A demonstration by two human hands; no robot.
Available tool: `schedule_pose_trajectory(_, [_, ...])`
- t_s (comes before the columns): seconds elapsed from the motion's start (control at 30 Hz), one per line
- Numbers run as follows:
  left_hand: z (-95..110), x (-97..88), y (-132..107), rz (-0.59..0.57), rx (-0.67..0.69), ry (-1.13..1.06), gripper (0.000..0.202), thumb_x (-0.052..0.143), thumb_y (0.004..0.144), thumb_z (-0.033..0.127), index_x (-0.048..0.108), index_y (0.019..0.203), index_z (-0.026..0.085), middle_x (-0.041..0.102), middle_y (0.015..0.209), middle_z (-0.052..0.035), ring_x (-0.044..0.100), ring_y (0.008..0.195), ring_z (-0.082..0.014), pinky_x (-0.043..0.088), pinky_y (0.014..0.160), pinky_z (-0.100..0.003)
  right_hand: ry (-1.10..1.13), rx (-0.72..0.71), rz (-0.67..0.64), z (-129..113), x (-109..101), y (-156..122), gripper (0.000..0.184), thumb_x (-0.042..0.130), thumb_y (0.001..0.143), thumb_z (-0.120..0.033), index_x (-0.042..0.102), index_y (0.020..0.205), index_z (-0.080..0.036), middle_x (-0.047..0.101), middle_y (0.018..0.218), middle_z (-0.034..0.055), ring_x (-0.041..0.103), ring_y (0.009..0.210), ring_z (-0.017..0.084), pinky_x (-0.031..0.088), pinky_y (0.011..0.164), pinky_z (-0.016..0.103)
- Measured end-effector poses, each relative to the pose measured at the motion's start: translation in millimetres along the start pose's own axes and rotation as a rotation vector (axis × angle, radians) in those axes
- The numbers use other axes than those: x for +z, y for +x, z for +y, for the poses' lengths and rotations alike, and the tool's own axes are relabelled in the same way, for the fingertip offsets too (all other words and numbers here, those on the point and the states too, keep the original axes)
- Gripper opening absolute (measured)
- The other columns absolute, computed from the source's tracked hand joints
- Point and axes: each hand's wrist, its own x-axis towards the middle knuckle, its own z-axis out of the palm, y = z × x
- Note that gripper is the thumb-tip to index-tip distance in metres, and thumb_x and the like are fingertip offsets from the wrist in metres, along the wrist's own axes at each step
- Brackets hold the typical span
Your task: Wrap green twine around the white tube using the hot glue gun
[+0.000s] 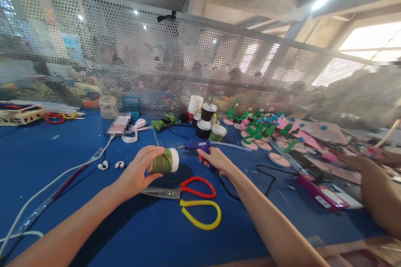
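In the head feed I see my left hand (142,168) clamped around a white cup (174,160), tipped on its side above the blue table (134,233), green yarn (161,162) wound about its wall. A strand runs back to a green yarn bundle (158,125). My right hand (217,159) is wrapped around a blue glue gun (197,146), nozzle toward the cup, apart from it. Scissors (200,203) with red and yellow handles lie nearer me, just below the cup.
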Motion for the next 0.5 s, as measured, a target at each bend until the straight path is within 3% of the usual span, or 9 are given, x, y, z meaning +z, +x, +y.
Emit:
schedule_pose_trajectory(0.13, [2,0.9,1,-0.013,0.034,-0.022,0.055,0.059,0.079,0.014,0.033,0.126,0.022,0.049,0.12,-0.013,0.047,0.113,-0.0269,0.043,0.094,-0.051,-0.136,-0.065,0.107,-1,-4,-1,0.035,0.068,0.064,-0.029,0.042,0.04,-0.02,0.053,0.046,0.0023,0.055,0.053,0.015,0.041,0.05,0.024])
schedule_pose_trajectory(0.23, [5,0.8,3,-0.029,0.066,-0.027,0.056,0.059,0.078,0.011,0.033,0.126,0.022,0.05,0.119,-0.0132,0.046,0.113,-0.0268,0.043,0.093,-0.051,-0.179,-0.196,0.146,-24,-4,-6,0.027,0.066,0.066,-0.035,0.054,0.049,-0.018,0.063,0.072,0.0079,0.058,0.079,0.02,0.043,0.068,0.027])
schedule_pose_trajectory(0.3, [7,1.2,3,-0.039,0.084,-0.022,0.057,0.059,0.077,0.009,0.033,0.126,0.021,0.051,0.118,-0.0134,0.046,0.113,-0.0267,0.044,0.093,-0.051,-0.162,-0.342,-0.034,-45,3,-9,0.037,0.052,0.076,-0.049,0.063,0.061,-0.017,0.065,0.077,0.0068,0.059,0.078,0.02,0.043,0.071,0.029])
schedule_pose_trajectory(0.4, [9,3.0,3,-0.066,0.11,-0.011,0.058,0.059,0.076,0.007,0.034,0.126,0.021,0.051,0.118,-0.014,0.045,0.114,-0.0269,0.044,0.093,-0.05,-0.08,-0.341,-0.345,-74,23,-9,0.055,0.035,0.081,-0.06,0.069,0.07,-0.018,0.068,0.081,0.0041,0.059,0.079,0.018,0.041,0.073,0.028])
schedule_pose_trajectory(0.5, [10,4.5,2,-0.089,0.126,0.002,0.058,0.059,0.076,0.007,0.034,0.126,0.021,0.051,0.118,-0.0132,0.044,0.117,-0.0274,0.043,0.095,-0.05,-0.067,-0.27,-0.531,-87,40,-4,0.051,0.043,0.077,-0.061,0.069,0.071,-0.018,0.064,0.064,0.001,0.051,0.056,0.012,0.039,0.056,0.025])
